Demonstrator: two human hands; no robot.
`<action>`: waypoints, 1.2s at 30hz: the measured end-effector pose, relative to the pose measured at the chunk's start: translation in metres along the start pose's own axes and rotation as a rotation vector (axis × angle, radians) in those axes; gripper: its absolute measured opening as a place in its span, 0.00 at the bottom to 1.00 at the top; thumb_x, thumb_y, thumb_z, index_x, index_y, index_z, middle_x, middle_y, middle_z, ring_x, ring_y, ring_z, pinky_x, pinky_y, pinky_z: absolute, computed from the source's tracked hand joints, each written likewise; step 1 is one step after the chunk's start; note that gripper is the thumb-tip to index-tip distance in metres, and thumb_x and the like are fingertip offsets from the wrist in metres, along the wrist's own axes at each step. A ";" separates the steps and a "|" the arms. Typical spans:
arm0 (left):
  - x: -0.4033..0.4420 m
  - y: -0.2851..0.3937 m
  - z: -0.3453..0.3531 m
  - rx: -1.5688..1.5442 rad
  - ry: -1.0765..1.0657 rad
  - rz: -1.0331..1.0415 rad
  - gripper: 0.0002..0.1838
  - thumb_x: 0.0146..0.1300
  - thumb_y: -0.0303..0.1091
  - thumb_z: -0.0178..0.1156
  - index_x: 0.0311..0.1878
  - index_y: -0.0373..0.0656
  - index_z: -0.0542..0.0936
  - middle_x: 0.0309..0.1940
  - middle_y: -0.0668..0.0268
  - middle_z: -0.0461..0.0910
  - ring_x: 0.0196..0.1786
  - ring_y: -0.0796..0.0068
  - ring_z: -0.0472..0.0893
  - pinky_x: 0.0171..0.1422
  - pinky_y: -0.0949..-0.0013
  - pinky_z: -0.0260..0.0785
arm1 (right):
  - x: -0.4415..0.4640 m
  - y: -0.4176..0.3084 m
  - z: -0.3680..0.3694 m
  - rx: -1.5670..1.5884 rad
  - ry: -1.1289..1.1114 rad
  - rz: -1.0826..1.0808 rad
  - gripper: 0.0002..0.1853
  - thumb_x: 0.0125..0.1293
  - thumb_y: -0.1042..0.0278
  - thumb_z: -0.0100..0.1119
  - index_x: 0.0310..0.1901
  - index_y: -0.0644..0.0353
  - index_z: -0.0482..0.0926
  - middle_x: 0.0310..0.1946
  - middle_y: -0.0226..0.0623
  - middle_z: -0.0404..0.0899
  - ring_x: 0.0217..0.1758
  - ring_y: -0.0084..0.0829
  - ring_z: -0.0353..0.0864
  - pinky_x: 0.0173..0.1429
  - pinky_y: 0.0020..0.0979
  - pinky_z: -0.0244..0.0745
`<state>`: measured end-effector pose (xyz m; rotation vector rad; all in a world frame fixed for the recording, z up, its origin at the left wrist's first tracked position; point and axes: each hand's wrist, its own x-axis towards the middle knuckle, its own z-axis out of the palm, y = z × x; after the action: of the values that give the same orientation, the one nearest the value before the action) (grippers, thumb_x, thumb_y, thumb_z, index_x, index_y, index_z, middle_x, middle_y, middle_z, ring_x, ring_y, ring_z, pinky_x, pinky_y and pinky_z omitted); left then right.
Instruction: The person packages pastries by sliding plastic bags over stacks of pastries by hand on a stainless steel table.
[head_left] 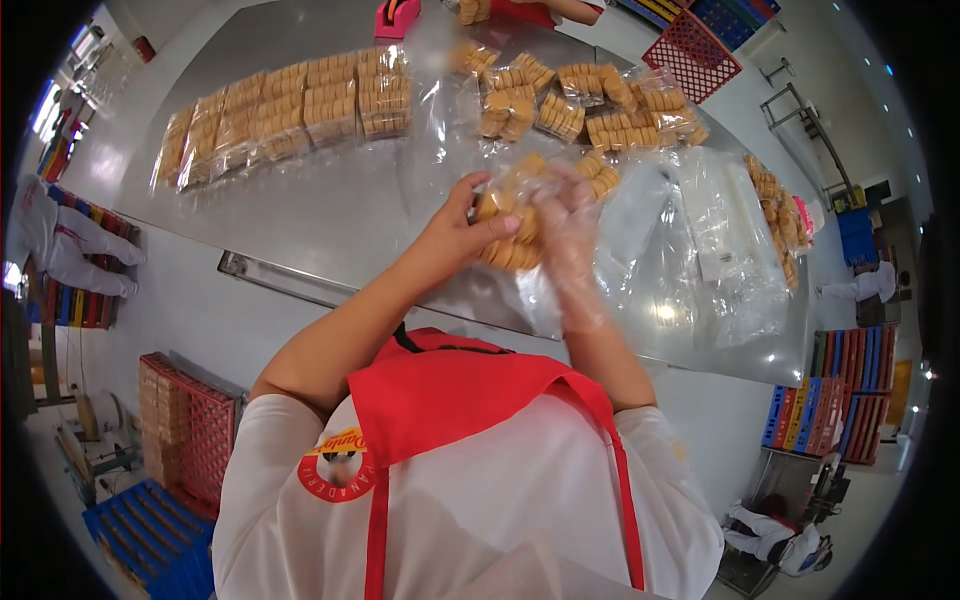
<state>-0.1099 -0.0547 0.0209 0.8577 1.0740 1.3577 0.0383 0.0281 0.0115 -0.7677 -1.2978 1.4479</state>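
Observation:
A clear plastic bag of round golden cookies is held over the near side of the steel table. My left hand grips its left side, thumb across the front. My right hand, in a clear plastic glove and slightly blurred, closes on the bag's upper right side. Just beyond my hands lie several more bags of cookies, piled loosely. Flat clear plastic bags spread over the table to the right of my right hand.
Filled cookie bags stand in a row at the far left. More cookies lie by the right edge. A pink tape dispenser sits at the far edge, near another person's arm. Crates stand on the floor behind left.

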 end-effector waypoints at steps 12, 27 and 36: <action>-0.017 -0.084 -0.041 -0.058 0.195 -0.066 0.15 0.68 0.34 0.61 0.52 0.38 0.71 0.42 0.66 0.73 0.41 0.80 0.72 0.48 0.73 0.69 | -0.056 0.041 0.009 0.167 -0.061 0.530 0.08 0.70 0.67 0.61 0.45 0.58 0.74 0.42 0.32 0.76 0.43 0.22 0.74 0.53 0.28 0.72; -0.012 -0.080 -0.050 0.401 0.423 0.156 0.07 0.68 0.32 0.61 0.41 0.39 0.76 0.32 0.73 0.73 0.36 0.82 0.71 0.42 0.74 0.66 | -0.045 0.048 0.015 0.160 -0.054 0.370 0.08 0.73 0.66 0.57 0.44 0.62 0.76 0.44 0.36 0.79 0.49 0.27 0.77 0.59 0.32 0.73; -0.006 -0.074 -0.060 0.099 0.247 0.006 0.09 0.70 0.35 0.61 0.46 0.39 0.79 0.35 0.73 0.77 0.38 0.84 0.72 0.44 0.75 0.66 | -0.041 0.051 0.015 0.183 -0.027 0.388 0.07 0.74 0.68 0.54 0.46 0.62 0.76 0.44 0.35 0.80 0.48 0.27 0.78 0.59 0.32 0.74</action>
<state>-0.1418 -0.0718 -0.0674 0.7787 1.3387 1.4523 0.0235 -0.0116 -0.0410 -0.9131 -1.0542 1.8625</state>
